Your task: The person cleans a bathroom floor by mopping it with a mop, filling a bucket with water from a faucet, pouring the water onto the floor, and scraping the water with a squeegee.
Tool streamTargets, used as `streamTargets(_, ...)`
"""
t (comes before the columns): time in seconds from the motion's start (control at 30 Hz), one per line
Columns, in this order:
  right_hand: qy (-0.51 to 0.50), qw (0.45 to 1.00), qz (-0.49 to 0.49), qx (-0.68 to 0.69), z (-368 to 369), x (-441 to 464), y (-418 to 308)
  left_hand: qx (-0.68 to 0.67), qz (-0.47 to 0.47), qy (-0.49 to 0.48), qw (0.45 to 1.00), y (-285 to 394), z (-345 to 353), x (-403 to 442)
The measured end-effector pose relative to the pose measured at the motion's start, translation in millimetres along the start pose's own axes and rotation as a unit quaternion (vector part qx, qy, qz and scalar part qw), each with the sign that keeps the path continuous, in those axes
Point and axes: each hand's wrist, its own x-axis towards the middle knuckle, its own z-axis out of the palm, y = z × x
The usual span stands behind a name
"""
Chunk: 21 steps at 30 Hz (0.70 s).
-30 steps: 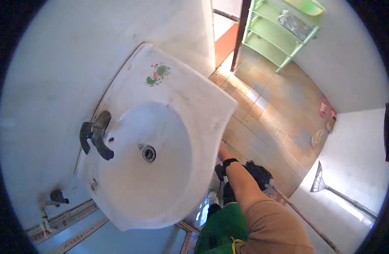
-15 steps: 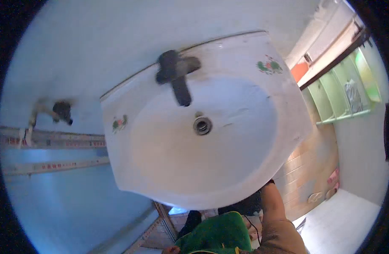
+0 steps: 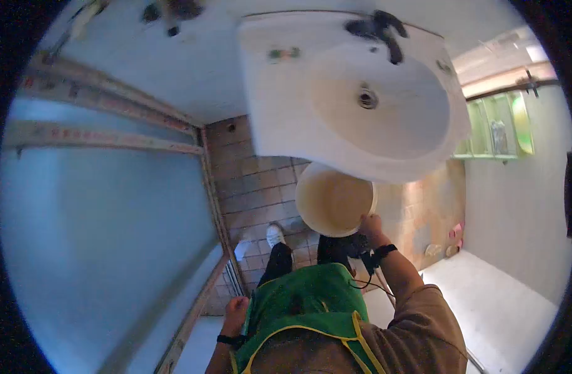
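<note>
Below the front edge of the sink is a pale round bucket (image 3: 306,198), its tan inside seen from above. My right hand (image 3: 371,225) is closed on the bucket's near right rim, with a dark band on the wrist. My left hand (image 3: 237,306) hangs low beside my green apron (image 3: 301,293), its fingers curled and nothing visible in them. The white sink (image 3: 280,106) sits above the bucket, and its front edge overlaps the bucket's far side. A dark faucet (image 3: 379,31) stands at the sink's back, over the drain (image 3: 367,98).
To the left is a bluish panel (image 3: 111,199) in a frame with lettered strips. Brown floor tiles (image 3: 255,193) run under the sink. A pale green shelf (image 3: 495,128) hangs at the right, with slippers (image 3: 432,250) on the floor below. Wall pipe fittings (image 3: 172,12) show at the upper left.
My view has tilted down and shifted left, so the sink sits higher and farther right. The bucket and my right hand on its rim, hidden behind the sink before, now show.
</note>
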Motion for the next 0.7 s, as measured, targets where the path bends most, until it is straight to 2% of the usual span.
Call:
streamTargets(0.03,-0.003,0.987,0.086,0.133,-6,-35,-69,0.075,0.049,-0.006,0.996,-26,-11,-1)
streamTargets(0.07,-0.011,0.95,0.17,0.263,-7,-49,-111,0.151,0.096,-0.008,0.984,-56,-14,-4)
streamTargets(0.1,-0.063,0.932,0.159,0.321,8,-41,-127,0.228,0.145,-0.007,0.963,-79,-19,-2)
streamTargets(0.17,-0.164,0.877,0.136,0.43,55,-31,-149,0.055,0.037,0.014,0.998,-95,-19,-3)
streamTargets(0.2,-0.148,0.91,-0.048,0.385,91,-14,-146,-0.033,-0.014,0.017,0.999,-99,-17,-8)
streamTargets(0.23,-0.145,0.919,-0.153,0.333,110,-6,-155,-0.03,-0.018,0.02,0.999,-102,-19,-15)
streamTargets(0.3,-0.103,0.94,-0.265,0.191,130,2,-200,-0.017,-0.028,0.02,0.999,-93,-14,-22)
streamTargets(0.33,-0.069,0.943,-0.302,0.118,138,4,-225,0.172,0.015,-0.017,0.985,-101,-6,-23)
streamTargets(0.37,-0.024,0.938,-0.341,0.056,147,7,-250,0.357,0.043,-0.056,0.931,-114,-1,-25)
streamTargets(0.4,-0.024,0.937,-0.349,-0.006,165,16,-268,0.525,0.087,-0.083,0.843,-127,5,-28)
streamTargets(0.43,-0.047,0.935,-0.345,-0.065,184,31,-283,0.521,0.089,-0.074,0.846,-130,6,-28)
streamTargets(0.47,-0.155,0.925,-0.305,-0.164,213,64,-282,0.393,0.045,-0.04,0.918,-128,5,-25)
streamTargets(0.5,-0.122,0.925,-0.333,-0.135,239,80,-284,0.25,0.004,0.002,0.968,-123,4,-21)
streamTargets(0.57,-0.051,0.918,-0.387,-0.074,279,103,-284,0.113,-0.034,0.039,0.992,-107,3,-5)
streamTargets(0.6,-0.078,0.929,-0.36,0.032,279,98,-299,0.086,-0.04,0.048,0.994,-99,3,8)
streamTargets(0.67,-0.13,0.914,-0.299,0.242,274,86,-323,0.054,-0.049,0.056,0.996,-85,4,29)
streamTargets(0.7,-0.199,0.857,-0.225,0.418,294,94,-316,0.047,-0.051,0.058,0.996,-80,3,36)
